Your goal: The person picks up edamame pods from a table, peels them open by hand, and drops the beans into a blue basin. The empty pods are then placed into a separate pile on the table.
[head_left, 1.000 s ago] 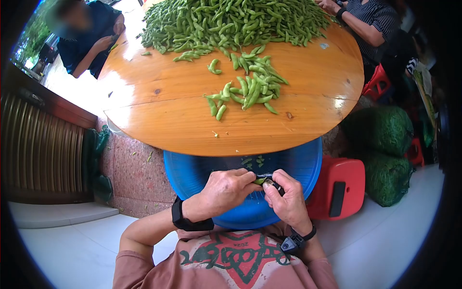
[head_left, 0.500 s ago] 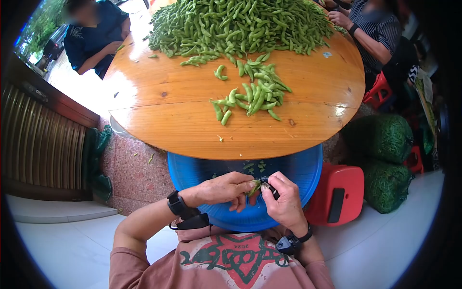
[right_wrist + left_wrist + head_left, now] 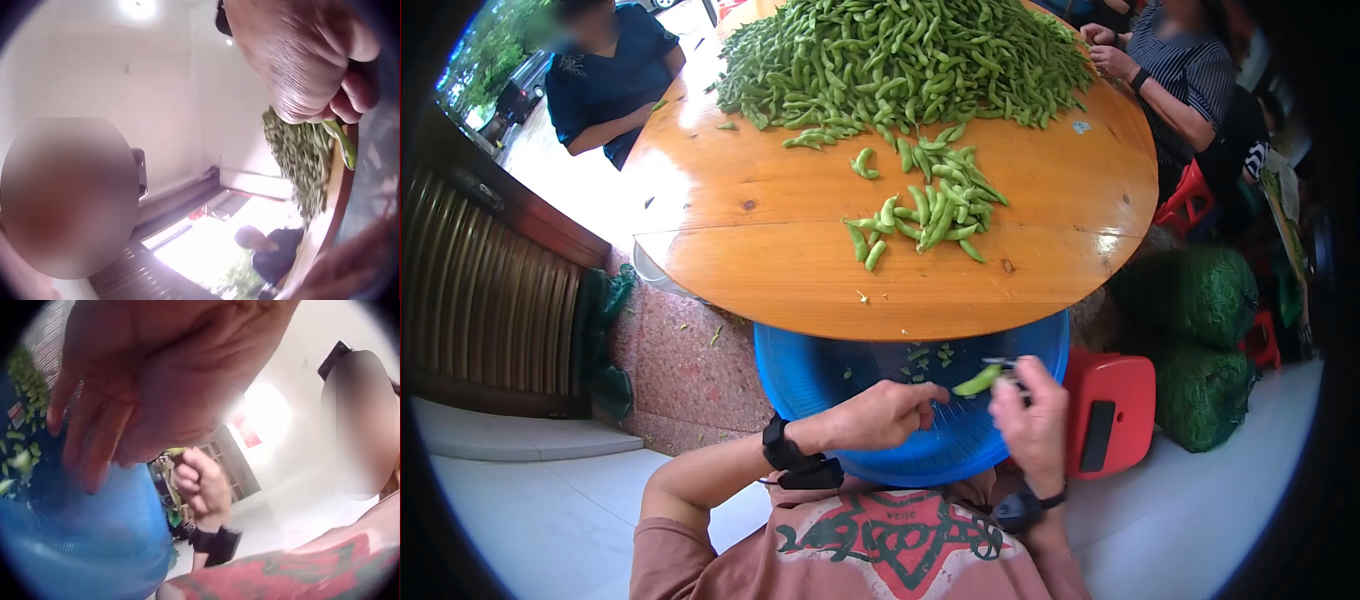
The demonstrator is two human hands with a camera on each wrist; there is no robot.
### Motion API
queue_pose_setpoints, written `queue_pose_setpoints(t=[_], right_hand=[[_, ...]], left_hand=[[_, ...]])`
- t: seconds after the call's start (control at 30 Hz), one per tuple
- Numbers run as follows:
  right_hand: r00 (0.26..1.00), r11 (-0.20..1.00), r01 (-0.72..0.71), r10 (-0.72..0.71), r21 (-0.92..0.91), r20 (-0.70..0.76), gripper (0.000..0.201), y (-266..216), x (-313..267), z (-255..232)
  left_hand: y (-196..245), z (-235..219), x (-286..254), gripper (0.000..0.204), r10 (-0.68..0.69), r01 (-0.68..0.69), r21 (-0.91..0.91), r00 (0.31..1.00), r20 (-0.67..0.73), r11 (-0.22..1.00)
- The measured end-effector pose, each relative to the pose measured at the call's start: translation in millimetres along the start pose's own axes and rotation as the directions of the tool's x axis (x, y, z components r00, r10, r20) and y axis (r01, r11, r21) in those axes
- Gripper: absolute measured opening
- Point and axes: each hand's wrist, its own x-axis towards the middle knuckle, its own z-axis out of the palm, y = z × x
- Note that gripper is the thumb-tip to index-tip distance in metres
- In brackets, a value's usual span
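Observation:
My right hand, fingers curled, grips a green pod and a small dark tool with a metal tip, blurred by motion. The pod sticks out leftwards over the blue tub. In the right wrist view the pod hangs below the curled fingers of the right hand. To its left, my left hand holds nothing; in the left wrist view the fingers of the left hand hang loosely extended over the tub. Several green pieces lie in the tub.
Beyond the tub, a wooden table bears a large heap of pods and a smaller pile. A red stool and green sacks stand right. People sit at both far sides.
My hands have moved apart: the right has drawn away to the right with the pod and tool, and the left has let go of the pod.

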Motion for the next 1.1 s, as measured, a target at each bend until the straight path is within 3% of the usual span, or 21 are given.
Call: queue_pose_setpoints(t=[0.03,0.1,0.13,0.17,0.23,0.27,0.33,0.47,0.53,0.67,0.7,0.73,0.77,0.8,0.83,0.87,0.9,0.93,1.0,1.03,1.1], right_hand=[[0.997,0.998,-0.059,0.059,0.009,-0.053,0.007,-0.9,-2.5,-18.0],[0.967,0.967,-0.008,-0.057,-0.256,-0.246,0.006,8.1,-7.0,-55.8],[0.949,0.892,0.015,-0.155,-0.452,-0.274,0.005,9.1,-8.4,-73.2],[0.959,0.827,-0.005,-0.155,-0.562,-0.236,0.005,10.0,-12.1,-89.6],[0.970,0.733,-0.076,-0.103,-0.676,-0.220,0.007,14.6,-16.8,-104.3],[0.970,0.732,-0.070,-0.110,-0.677,-0.219,0.007,14.7,-16.6,-103.7],[0.964,0.804,-0.106,-0.061,-0.585,-0.258,0.006,15.8,-14.1,-96.9],[0.958,0.831,0.022,-0.178,-0.557,-0.227,0.005,8.3,-6.1,-71.7],[0.964,0.879,0.055,-0.171,-0.474,-0.204,0.007,-3.7,-2.6,-52.5],[0.959,0.897,0.227,-0.274,-0.379,-0.076,0.006,-9.0,5.3,-24.3],[0.956,0.909,0.255,-0.289,-0.328,-0.058,0.005,-12.5,6.9,-16.9],[0.981,0.954,0.183,-0.194,-0.237,-0.027,0.006,-16.9,3.6,-13.2],[0.994,0.983,0.110,-0.111,-0.144,0.004,0.006,-19.5,4.5,-7.2],[0.995,0.987,-0.050,0.037,0.155,0.088,0.010,-22.1,4.5,5.6],[0.981,0.935,-0.145,0.093,0.325,0.169,0.012,-25.3,2.9,12.0],[0.965,0.862,-0.217,0.119,0.458,0.233,0.012,-25.0,2.6,18.7],[0.945,0.764,-0.290,0.133,0.576,0.299,0.013,-24.0,2.5,24.4],[0.944,0.764,-0.294,0.137,0.575,0.301,0.013,-26.1,2.7,27.7],[0.916,0.657,-0.380,0.169,0.651,0.363,0.013,-29.9,3.1,31.7],[0.919,0.661,-0.369,0.158,0.653,0.360,0.013,-24.8,7.5,33.4],[0.902,0.627,-0.403,0.150,0.667,0.404,0.014,-17.9,8.1,33.7]], left_hand=[[5.3,-0.7,-5.4,0.029,0.056,-0.052,0.339,0.998,-0.001,0.939],[26.8,-18.4,-7.6,0.035,0.007,-0.033,0.459,0.998,0.059,0.888],[41.2,-31.6,-9.1,0.031,0.169,-0.126,0.466,0.984,-0.051,0.876],[50.7,-45.2,-7.2,0.027,0.325,-0.215,0.483,0.933,-0.156,0.849],[62.1,-71.6,4.8,0.021,0.401,-0.004,0.678,0.808,-0.431,0.735],[63.4,-82.0,13.1,0.021,0.407,-0.004,0.680,0.804,-0.433,0.733],[55.2,-97.0,29.7,0.017,0.454,0.162,0.798,0.749,-0.483,0.581],[46.2,-96.5,42.1,0.017,0.416,0.263,0.796,0.740,-0.529,0.545],[44.8,-95.0,41.4,0.018,0.406,0.298,0.754,0.697,-0.591,0.586],[39.4,-97.3,35.0,0.018,0.403,0.307,0.781,0.720,-0.565,0.544],[40.9,-95.6,32.6,0.015,0.516,0.217,0.829,0.693,-0.503,0.516],[43.9,-88.6,28.2,0.012,0.608,0.128,0.864,0.661,-0.440,0.486],[48.0,-80.3,23.3,0.012,0.608,0.117,0.867,0.667,-0.431,0.485],[60.5,-61.0,14.2,0.009,0.315,-0.035,0.488,0.804,-0.505,0.872],[65.5,-46.6,7.4,0.006,0.028,-0.054,-0.053,0.916,-0.401,0.997],[60.7,-33.4,6.3,0.006,0.047,-0.123,-0.167,0.916,-0.399,0.978],[56.0,-19.7,5.7,0.006,0.065,-0.189,-0.279,0.913,-0.402,0.942],[49.6,-9.4,6.3,0.003,0.049,-0.222,-0.357,0.900,-0.434,0.907],[45.0,3.1,6.6,0.005,0.061,-0.252,-0.337,0.871,-0.488,0.907],[40.4,3.5,10.1,0.007,0.093,-0.295,-0.300,0.836,-0.541,0.907],[34.1,5.3,9.7,0.010,0.104,-0.287,-0.265,0.834,-0.542,0.921]])
